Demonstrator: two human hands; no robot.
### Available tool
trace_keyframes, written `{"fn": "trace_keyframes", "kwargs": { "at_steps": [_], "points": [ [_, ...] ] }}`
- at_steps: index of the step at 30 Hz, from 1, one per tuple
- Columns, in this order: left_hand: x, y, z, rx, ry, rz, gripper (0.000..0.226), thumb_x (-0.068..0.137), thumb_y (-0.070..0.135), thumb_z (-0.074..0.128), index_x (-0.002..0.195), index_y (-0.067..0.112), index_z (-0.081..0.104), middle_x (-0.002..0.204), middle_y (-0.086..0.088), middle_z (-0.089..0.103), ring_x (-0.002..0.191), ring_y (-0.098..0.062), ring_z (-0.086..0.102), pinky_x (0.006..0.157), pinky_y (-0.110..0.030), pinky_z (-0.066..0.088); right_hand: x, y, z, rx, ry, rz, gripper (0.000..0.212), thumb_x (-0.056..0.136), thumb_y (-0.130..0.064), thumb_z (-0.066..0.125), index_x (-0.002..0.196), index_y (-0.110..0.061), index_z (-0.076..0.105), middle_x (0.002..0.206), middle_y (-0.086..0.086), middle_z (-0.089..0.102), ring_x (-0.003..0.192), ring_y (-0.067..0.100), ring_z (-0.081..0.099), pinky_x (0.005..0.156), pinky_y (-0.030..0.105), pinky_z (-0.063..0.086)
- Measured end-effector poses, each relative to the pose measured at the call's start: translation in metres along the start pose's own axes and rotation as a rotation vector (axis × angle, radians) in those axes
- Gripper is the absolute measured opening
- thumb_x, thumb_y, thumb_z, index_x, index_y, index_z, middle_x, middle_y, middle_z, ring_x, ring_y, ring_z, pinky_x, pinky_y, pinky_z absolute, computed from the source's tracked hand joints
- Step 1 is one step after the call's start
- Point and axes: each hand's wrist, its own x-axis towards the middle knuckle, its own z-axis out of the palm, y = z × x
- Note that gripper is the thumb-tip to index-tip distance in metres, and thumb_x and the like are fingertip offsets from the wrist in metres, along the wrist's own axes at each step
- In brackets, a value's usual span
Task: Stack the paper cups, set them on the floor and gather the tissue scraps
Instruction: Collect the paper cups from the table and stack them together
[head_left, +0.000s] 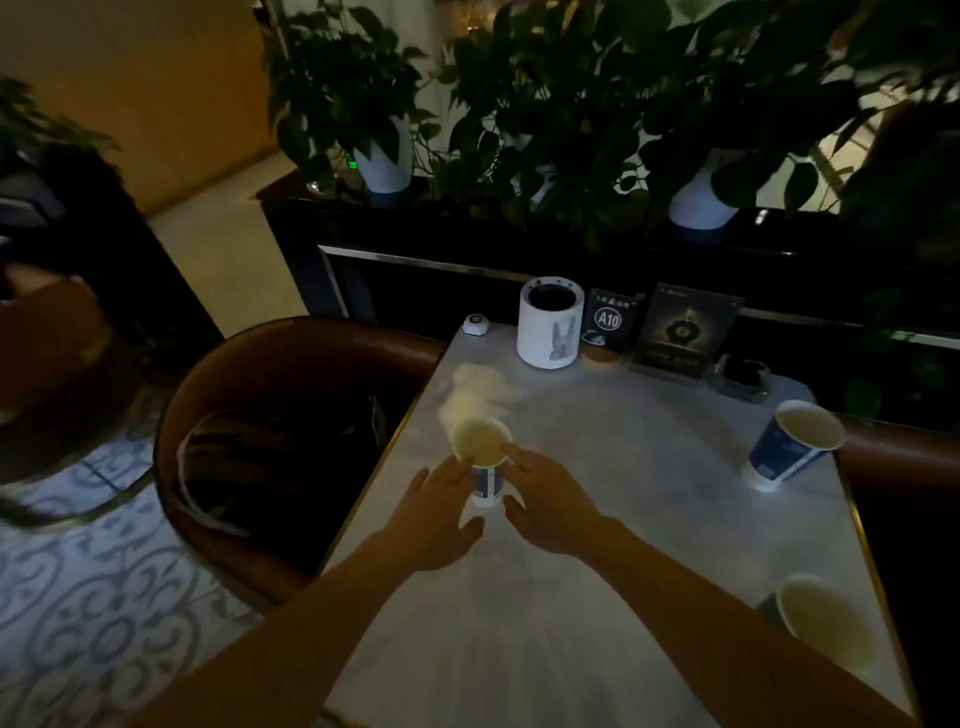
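Dim room, pale marble-look table (597, 519) with a gold edge. Left hand (441, 514) and right hand (550, 499) flank an upright blue-and-white paper cup (483, 462); both are spread open, fingers extended. Left fingertips touch the cup's near-left wall; right index finger lies on its rim. Neither palm is closed around it, so no firm hold.

Just beyond the cup, away from the hands: a blurred crumpled white tissue scrap (475, 389). Well right of the hands, a second blue paper cup (792, 447) stands upright. Near-right, behind the right forearm, a third paper cup (821, 618) at the table edge.

Far side: white cylindrical holder (549, 325), black "A10" sign (608, 318).
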Motion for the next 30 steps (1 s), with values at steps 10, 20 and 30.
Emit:
{"fn": "trace_keyframes", "kwargs": {
  "at_steps": [10,20,30],
  "points": [
    [0.009,-0.017,0.01,0.023,-0.003,0.085,0.06,0.093,0.039,0.05,0.148,0.024,0.031,0.161,-0.003,0.021,0.147,-0.019,0.019,0.116,-0.038,0.018,0.018,-0.016,0.014,-0.059,-0.154,0.11,0.044,0.092,-0.022,0.048,0.136,-0.021,0.048,0.14,0.006,0.05,0.121,0.026,0.052,0.102,0.037,0.042],
    [-0.012,-0.035,0.03,-0.244,0.176,0.097,0.044,0.089,0.027,0.06,0.132,0.025,0.051,0.152,0.003,0.038,0.138,-0.017,0.036,0.111,-0.029,0.03,0.009,-0.028,0.033,-0.056,-0.096,0.085,0.039,0.096,-0.017,0.042,0.134,-0.02,0.05,0.14,0.002,0.047,0.12,0.021,0.05,0.098,0.028,0.042],
    [-0.051,-0.037,0.038,-0.658,0.378,0.005,0.071,0.082,0.017,0.071,0.144,0.028,0.038,0.152,0.032,0.021,0.133,0.015,0.028,0.104,-0.001,0.027,-0.005,-0.056,0.037,0.114,0.132,0.014,0.025,0.094,-0.016,0.045,0.111,-0.015,0.064,0.121,0.003,0.057,0.102,0.019,0.054,0.081,0.024,0.046]
  ]
}}
